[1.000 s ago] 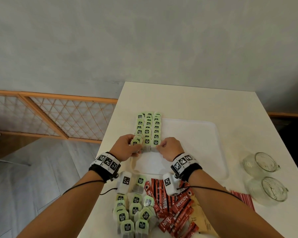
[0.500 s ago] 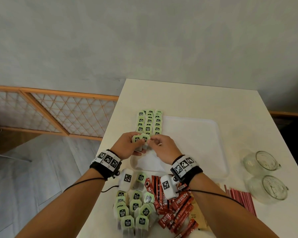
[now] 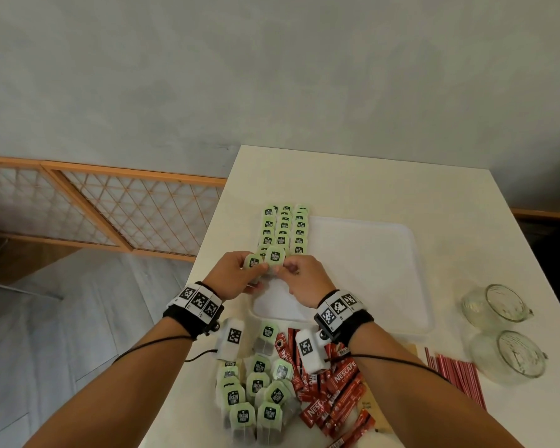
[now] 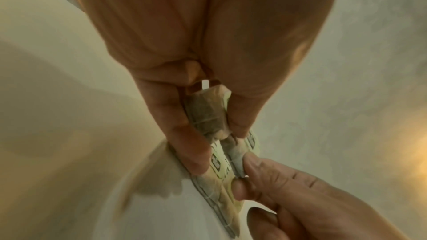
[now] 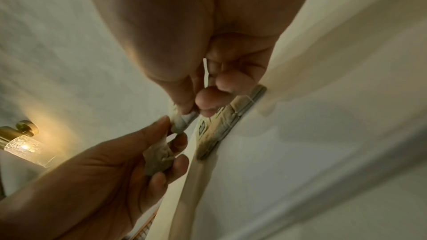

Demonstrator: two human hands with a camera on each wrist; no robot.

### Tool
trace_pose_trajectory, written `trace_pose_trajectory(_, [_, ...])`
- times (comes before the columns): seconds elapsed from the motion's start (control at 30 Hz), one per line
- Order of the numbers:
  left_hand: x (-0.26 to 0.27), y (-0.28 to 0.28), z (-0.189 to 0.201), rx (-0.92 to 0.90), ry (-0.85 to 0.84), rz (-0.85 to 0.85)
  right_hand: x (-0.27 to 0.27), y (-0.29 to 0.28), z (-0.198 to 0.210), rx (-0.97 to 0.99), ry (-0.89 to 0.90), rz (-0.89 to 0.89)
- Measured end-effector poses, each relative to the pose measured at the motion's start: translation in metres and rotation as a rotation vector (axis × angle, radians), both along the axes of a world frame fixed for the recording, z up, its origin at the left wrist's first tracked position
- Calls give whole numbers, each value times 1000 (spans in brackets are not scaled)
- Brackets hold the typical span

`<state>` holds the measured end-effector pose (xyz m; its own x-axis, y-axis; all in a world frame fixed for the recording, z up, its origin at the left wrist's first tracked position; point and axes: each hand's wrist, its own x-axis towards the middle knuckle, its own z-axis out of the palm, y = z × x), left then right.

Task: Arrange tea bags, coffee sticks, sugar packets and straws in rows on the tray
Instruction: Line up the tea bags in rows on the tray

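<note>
A white tray (image 3: 362,263) lies on the table with three rows of green-tagged tea bags (image 3: 283,229) along its left side. My left hand (image 3: 236,276) holds a few tea bags (image 3: 253,262) above the tray's near left part. In the left wrist view its thumb and fingers clamp a tea bag (image 4: 205,112). My right hand (image 3: 299,274) pinches one tea bag (image 3: 274,256) beside them, at the near end of the rows. A loose pile of tea bags (image 3: 256,386), red coffee sticks (image 3: 333,383) and red straws (image 3: 456,373) lie in front of the tray.
Two glass cups (image 3: 498,328) lie on their sides at the table's right edge. A wooden lattice rail (image 3: 110,208) runs left of the table over a grey floor. A lit wall lamp (image 5: 23,145) shows in the right wrist view.
Both hands have risen from the near end of the rows on the tray. They came together, and the right hand now pinches a tea bag from the left hand's bunch.
</note>
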<state>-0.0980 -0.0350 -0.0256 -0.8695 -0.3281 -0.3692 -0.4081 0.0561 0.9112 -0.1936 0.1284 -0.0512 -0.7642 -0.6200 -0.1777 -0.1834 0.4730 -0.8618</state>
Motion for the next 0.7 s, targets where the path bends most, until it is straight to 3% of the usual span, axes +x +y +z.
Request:
trace_pose_trajectory(0.2, [5,-23,-14,-170,-52,143,5,-9,-5,126,-9,35])
trace_pose_trajectory(0.7, [1,-19,-11,-199,-49,76,20,-34,6,294,-4,-1])
